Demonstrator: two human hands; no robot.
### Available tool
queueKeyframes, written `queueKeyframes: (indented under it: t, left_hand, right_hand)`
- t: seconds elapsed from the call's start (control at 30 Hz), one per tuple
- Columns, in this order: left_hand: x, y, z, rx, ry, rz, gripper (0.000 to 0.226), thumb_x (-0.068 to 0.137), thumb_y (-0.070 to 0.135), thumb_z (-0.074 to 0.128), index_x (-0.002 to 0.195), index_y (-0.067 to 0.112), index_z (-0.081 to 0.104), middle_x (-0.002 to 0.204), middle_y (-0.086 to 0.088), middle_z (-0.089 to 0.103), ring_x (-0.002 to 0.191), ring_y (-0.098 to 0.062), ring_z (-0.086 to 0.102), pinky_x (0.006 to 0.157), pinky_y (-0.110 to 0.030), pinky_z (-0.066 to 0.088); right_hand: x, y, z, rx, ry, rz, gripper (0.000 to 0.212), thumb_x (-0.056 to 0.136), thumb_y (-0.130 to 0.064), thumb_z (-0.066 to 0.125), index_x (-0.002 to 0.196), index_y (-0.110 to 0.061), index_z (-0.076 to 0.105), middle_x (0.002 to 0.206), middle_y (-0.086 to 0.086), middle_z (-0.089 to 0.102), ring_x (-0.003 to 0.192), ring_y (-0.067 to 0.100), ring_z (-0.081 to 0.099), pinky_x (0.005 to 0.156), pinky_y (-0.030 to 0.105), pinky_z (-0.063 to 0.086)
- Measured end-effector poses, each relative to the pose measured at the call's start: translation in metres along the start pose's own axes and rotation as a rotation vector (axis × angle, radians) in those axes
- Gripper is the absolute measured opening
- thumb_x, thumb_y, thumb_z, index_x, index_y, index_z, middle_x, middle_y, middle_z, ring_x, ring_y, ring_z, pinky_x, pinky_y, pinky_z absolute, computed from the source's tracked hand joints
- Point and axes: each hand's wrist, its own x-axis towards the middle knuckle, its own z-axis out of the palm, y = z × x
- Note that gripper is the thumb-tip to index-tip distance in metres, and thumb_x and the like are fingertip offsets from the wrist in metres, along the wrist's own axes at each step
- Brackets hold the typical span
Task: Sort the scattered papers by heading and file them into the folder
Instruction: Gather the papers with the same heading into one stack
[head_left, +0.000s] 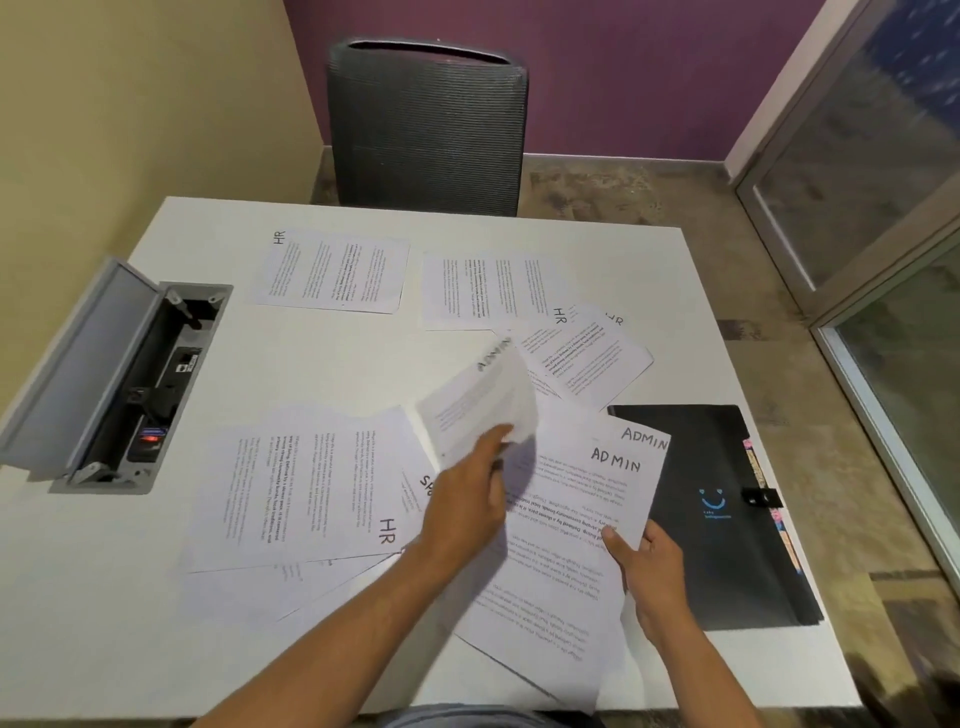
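Note:
My left hand pinches a lifted ADMIN sheet that curls up above the table. My right hand grips the right edge of a small stack of ADMIN sheets, thumb on top. A black folder with coloured tabs lies shut at the right, partly under the stack. HR sheets lie around: one at the near left on a fanned pile, one at the far left, two overlapping near the middle right. A sheet starting "SP" peeks out by my left hand.
The white table has an open cable box with its grey lid raised at the left edge. A dark mesh chair stands behind the far edge. A glass partition runs along the right.

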Motion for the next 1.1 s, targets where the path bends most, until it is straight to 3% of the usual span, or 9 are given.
queueKeyframes:
  t: [0.17, 0.37, 0.57, 0.7, 0.8, 0.9, 0.97, 1.03, 1.1]
  left_hand:
    - [-0.042, -0.005, 0.009, 0.104, -0.145, 0.499, 0.04, 0.081, 0.009, 0.048, 0.118, 0.025, 0.054, 0.106, 0.0, 0.073, 0.092, -0.015, 0.067, 0.066, -0.028, 0.059]
    - [-0.066, -0.019, 0.004, 0.165, -0.398, 0.581, 0.045, 0.067, -0.005, 0.064, 0.105, 0.019, 0.062, 0.096, -0.003, 0.072, 0.087, -0.023, 0.068, 0.067, -0.036, 0.058]
    - [-0.078, -0.032, -0.025, 0.217, -0.605, 0.463, 0.038, 0.069, 0.008, 0.061, 0.106, 0.012, 0.069, 0.107, -0.006, 0.069, 0.102, -0.027, 0.062, 0.087, -0.045, 0.048]
    - [-0.088, -0.027, -0.041, 0.156, -0.672, 0.305, 0.065, 0.078, 0.049, 0.075, 0.135, 0.026, 0.054, 0.145, 0.009, 0.046, 0.137, -0.006, 0.032, 0.113, -0.027, 0.019]
    - [-0.095, -0.023, -0.045, 0.085, -0.473, 0.164, 0.07, 0.073, 0.064, 0.073, 0.133, 0.033, 0.055, 0.15, 0.025, 0.034, 0.143, 0.005, 0.018, 0.118, -0.029, 0.017]
    - [-0.092, -0.034, -0.046, 0.078, -0.009, 0.102, 0.048, 0.084, 0.058, 0.065, 0.119, 0.027, 0.063, 0.142, 0.017, 0.046, 0.136, -0.004, 0.038, 0.108, -0.041, 0.038]
    - [-0.081, -0.043, -0.049, 0.133, 0.17, -0.045, 0.046, 0.087, 0.05, 0.065, 0.124, 0.024, 0.059, 0.141, 0.009, 0.047, 0.131, -0.009, 0.042, 0.106, -0.041, 0.04]
    - [-0.073, -0.044, -0.057, 0.096, 0.174, -0.306, 0.059, 0.086, 0.051, 0.066, 0.135, 0.024, 0.048, 0.143, 0.006, 0.041, 0.128, -0.006, 0.038, 0.107, -0.036, 0.037]
    - [-0.067, -0.039, -0.067, -0.159, 0.036, -0.562, 0.063, 0.085, 0.05, 0.067, 0.136, 0.025, 0.042, 0.139, 0.005, 0.046, 0.118, -0.006, 0.046, 0.098, -0.027, 0.042]
  right_hand:
    - [0.006, 0.001, 0.011, 0.074, -0.046, 0.025, 0.029, 0.09, 0.0, 0.066, 0.118, -0.008, 0.066, 0.112, 0.008, 0.074, 0.1, 0.03, 0.071, 0.088, 0.051, 0.057]
    - [0.004, 0.001, 0.025, 0.148, -0.144, 0.058, 0.039, 0.09, -0.002, 0.066, 0.126, -0.019, 0.065, 0.112, 0.006, 0.074, 0.104, 0.031, 0.07, 0.092, 0.054, 0.054]
    - [0.008, 0.0, 0.036, 0.144, -0.207, 0.134, 0.035, 0.094, 0.006, 0.056, 0.122, -0.013, 0.065, 0.108, 0.011, 0.075, 0.101, 0.034, 0.07, 0.091, 0.053, 0.055]
    - [0.005, -0.003, 0.046, 0.17, -0.235, 0.121, 0.03, 0.097, 0.0, 0.056, 0.123, -0.013, 0.064, 0.108, 0.011, 0.075, 0.101, 0.037, 0.069, 0.072, 0.043, 0.059]
    - [0.005, -0.004, 0.047, 0.175, -0.269, 0.111, 0.031, 0.097, -0.002, 0.056, 0.123, -0.015, 0.063, 0.111, 0.011, 0.074, 0.102, 0.038, 0.069, 0.078, 0.05, 0.059]
    - [0.007, -0.002, 0.045, 0.153, -0.292, 0.086, 0.038, 0.095, 0.004, 0.056, 0.127, -0.015, 0.063, 0.115, 0.013, 0.072, 0.107, 0.038, 0.067, 0.094, 0.062, 0.05]
    - [0.006, -0.002, 0.043, 0.15, -0.331, 0.067, 0.04, 0.095, 0.004, 0.057, 0.129, -0.015, 0.063, 0.119, 0.015, 0.07, 0.11, 0.039, 0.066, 0.095, 0.064, 0.048]
    - [0.003, -0.003, 0.043, 0.132, -0.369, 0.048, 0.039, 0.096, 0.003, 0.057, 0.128, -0.016, 0.064, 0.12, 0.015, 0.07, 0.11, 0.039, 0.066, 0.095, 0.064, 0.048]
    - [-0.001, -0.003, 0.044, 0.114, -0.403, 0.041, 0.037, 0.096, 0.001, 0.057, 0.128, -0.017, 0.064, 0.12, 0.016, 0.07, 0.11, 0.038, 0.066, 0.096, 0.062, 0.049]
